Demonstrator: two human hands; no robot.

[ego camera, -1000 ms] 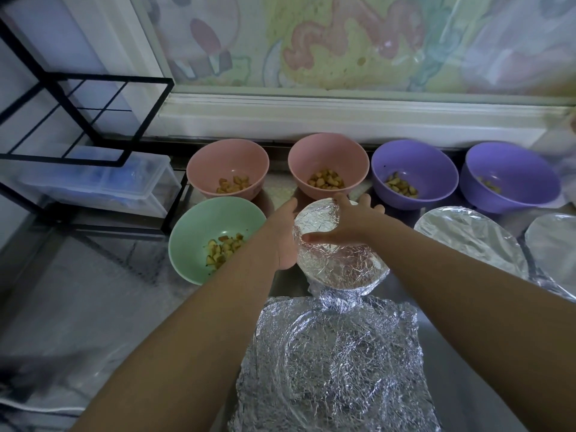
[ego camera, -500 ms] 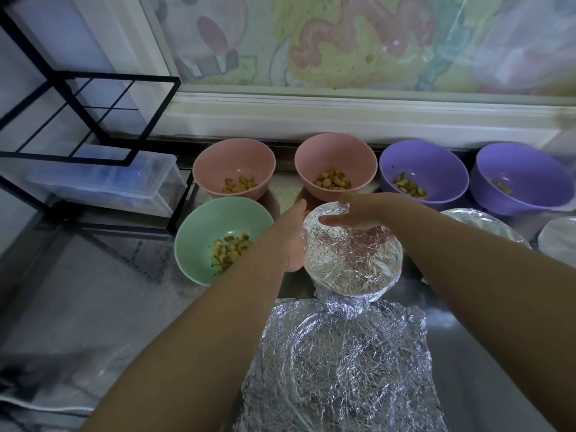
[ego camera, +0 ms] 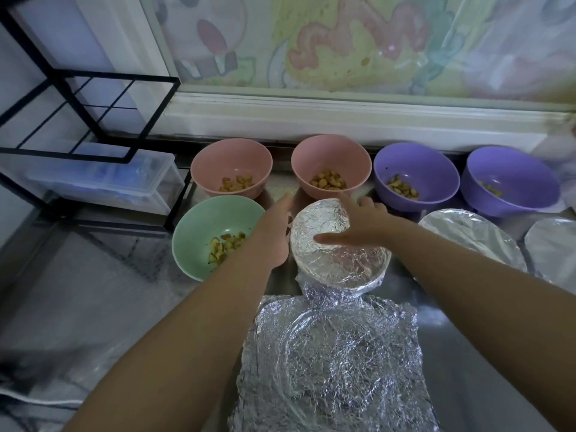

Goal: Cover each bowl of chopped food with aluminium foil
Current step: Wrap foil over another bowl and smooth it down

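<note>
Saw nothing inside the foil-covered bowl (ego camera: 343,260). Saw only part of a second wrapped bowl (ego camera: 554,247), cut by the right edge, and of the foil sheet (ego camera: 333,363), cut by the bottom edge. Could not make out the food (ego camera: 492,191) in the far-right purple bowl (ego camera: 526,179).
</note>
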